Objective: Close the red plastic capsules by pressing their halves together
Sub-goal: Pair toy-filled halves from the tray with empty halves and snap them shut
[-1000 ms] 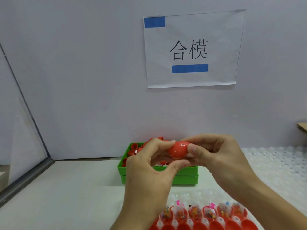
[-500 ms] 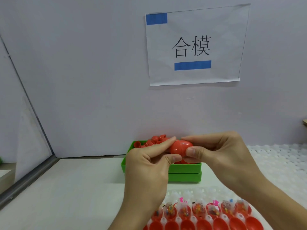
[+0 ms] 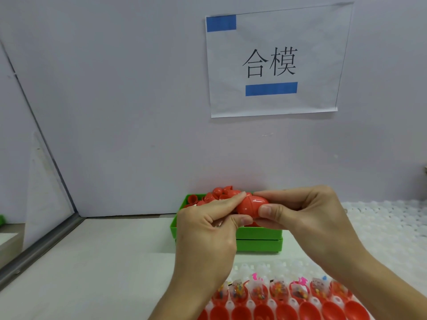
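Broadly: pale wall at the back, with a white paper sign carrying two black characters and two blue bars. Below it, white bench, running left to a grey metal rail. Over the right part of the bench, a white bumpy plastic sheet. Against the wall, two stacked green trays, the upper heaped with loose red capsule halves. At the near edge, a white holder tray with a row of open red halves holding small bagged toys, and a nearer row of red halves in front of it, cut off by the bottom edge.

Raised above the green trays, both hands together on one red capsule. Left hand pinching the capsule's left end, forefinger lying over the top and thumb tip under the near side. Right hand gripping the right end, thumb pressed on the front and fingers curled over the top and behind. Seam between the two halves visible as a line near the middle; whether fully snapped shut, cannot tell.
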### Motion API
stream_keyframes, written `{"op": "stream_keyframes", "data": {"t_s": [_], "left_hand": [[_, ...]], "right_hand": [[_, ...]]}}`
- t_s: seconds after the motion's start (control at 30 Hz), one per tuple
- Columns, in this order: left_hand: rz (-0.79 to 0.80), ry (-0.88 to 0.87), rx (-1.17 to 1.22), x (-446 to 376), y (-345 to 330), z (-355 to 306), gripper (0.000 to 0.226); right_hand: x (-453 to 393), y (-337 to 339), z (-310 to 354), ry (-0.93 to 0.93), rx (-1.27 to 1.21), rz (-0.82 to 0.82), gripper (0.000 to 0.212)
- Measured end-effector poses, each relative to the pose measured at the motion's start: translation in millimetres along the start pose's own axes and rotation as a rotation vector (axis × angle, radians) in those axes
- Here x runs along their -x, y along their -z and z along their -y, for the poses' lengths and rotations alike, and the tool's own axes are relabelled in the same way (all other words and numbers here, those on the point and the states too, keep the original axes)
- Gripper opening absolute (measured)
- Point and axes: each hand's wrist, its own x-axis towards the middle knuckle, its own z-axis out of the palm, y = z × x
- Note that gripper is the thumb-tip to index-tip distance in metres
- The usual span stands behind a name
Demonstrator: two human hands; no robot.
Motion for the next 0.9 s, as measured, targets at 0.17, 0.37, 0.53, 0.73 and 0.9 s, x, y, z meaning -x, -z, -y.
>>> {"op": "stream_keyframes", "data": {"t_s": [0.17, 0.37, 0.53, 0.73, 0.9], "left_hand": [[-0.007, 0.020, 0.012, 0.6, -1.4, -1.2, 0.048], [0.001, 0.031, 0.007, 0.5, -0.5, -1.6, 0.051], [0.000, 0.011, -0.026, 1.2, -0.3, -2.2, 0.051], [-0.034, -0.020, -0.038, 2.3, -1.5, -0.8, 0.054], [-0.034, -0.037, -0.045, 1.8, -0.4, 2.1, 0.057]], "right_hand": [[-0.5, 0.3, 0.4, 0.005, 0.001, 0.005, 0.020], [-0.1, 2.6, 1.9, 0.012, 0.011, 0.034, 0.020], [-0.2, 3.7, 1.4, 0.020, 0.024, 0.043, 0.021], [0.9, 1.3, -0.7, 0.026, 0.022, 0.040, 0.021], [1.7, -1.4, -2.8, 0.026, 0.071, 0.021, 0.029]]}}
